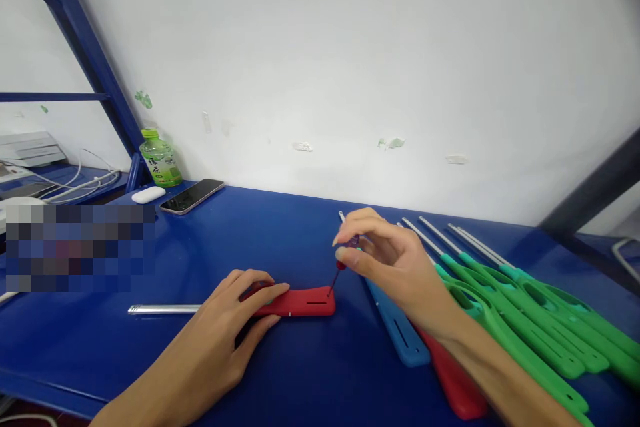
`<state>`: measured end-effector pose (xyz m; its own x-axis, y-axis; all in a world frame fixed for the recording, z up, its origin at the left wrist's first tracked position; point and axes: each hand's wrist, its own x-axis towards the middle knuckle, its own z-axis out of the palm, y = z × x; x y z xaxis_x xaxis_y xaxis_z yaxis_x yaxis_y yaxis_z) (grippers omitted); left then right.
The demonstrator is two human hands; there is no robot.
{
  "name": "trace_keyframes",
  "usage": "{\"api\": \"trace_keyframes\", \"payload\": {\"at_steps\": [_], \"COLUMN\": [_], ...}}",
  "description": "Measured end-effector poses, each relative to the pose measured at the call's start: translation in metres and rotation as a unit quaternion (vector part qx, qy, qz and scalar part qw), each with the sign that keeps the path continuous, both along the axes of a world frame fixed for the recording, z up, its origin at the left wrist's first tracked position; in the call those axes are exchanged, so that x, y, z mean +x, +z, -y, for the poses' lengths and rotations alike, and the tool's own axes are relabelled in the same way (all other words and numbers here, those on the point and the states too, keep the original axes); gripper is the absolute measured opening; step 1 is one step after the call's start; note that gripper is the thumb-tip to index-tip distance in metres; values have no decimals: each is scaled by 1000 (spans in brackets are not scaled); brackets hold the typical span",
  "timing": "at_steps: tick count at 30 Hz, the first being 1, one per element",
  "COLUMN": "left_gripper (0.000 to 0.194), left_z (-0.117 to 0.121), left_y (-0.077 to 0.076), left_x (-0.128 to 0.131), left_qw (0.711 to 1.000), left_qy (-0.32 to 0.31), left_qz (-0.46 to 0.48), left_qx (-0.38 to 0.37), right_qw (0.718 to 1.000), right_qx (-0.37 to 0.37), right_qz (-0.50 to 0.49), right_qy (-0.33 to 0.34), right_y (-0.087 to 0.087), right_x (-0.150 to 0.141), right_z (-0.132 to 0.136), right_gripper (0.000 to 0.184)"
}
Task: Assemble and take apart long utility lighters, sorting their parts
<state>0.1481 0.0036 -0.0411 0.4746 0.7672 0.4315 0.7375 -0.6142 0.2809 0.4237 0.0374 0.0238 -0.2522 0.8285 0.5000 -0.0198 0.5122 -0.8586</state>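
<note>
A red long-necked lighter (313, 302) lies flat on the blue table, its metal tube (163, 309) pointing left. My left hand (240, 317) is wrapped over its middle and presses it to the tabletop. In my right hand (380, 250), a small screwdriver (341, 263) with a dark red handle is pinched between thumb and fingers. Its tip meets the end of the red handle, near the slot. Beneath my right wrist lie a blue lighter (397, 323) and a second red lighter (457, 380), both partly hidden.
Several green lighters (530, 333) lie side by side at the right. Along the wall stand a green-capped bottle (160, 160), a white earbud case (149, 195) and a phone (193, 197). White cables (95, 180) lie at far left. Blue metal frame posts (85, 47) flank the table.
</note>
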Motion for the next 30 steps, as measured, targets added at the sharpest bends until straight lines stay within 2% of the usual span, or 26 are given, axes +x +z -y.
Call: {"api": "trace_keyframes", "payload": {"at_steps": [5,10,15,19,24,28,30], "left_gripper": [34,35,36,36,37,37,36], "left_z": [0,1,3,3,2,2,2], "left_y": [0,0,0,2,2,1,1], "left_x": [0,0,0,0,0,-1,-1], "left_qw": [1000,1000,1000,1000,1000,1000,1000], "left_qy": [2,1,1,1,0,-1,0], "left_qz": [-2,-4,-6,-5,-6,-5,-4], "left_qx": [0,-10,-14,-16,-27,-29,-28], "right_qw": [1000,1000,999,999,995,995,996], "right_qx": [-16,-6,-4,14,31,57,47], "right_qz": [23,14,35,26,53,54,49], "right_qy": [8,5,-1,-21,-74,-66,-57], "right_y": [1,0,-1,-1,-4,-5,-4], "right_x": [0,0,0,-1,-2,-2,-2], "right_z": [1,4,5,5,7,7,7], "right_gripper": [21,6,23,7,21,8,12]}}
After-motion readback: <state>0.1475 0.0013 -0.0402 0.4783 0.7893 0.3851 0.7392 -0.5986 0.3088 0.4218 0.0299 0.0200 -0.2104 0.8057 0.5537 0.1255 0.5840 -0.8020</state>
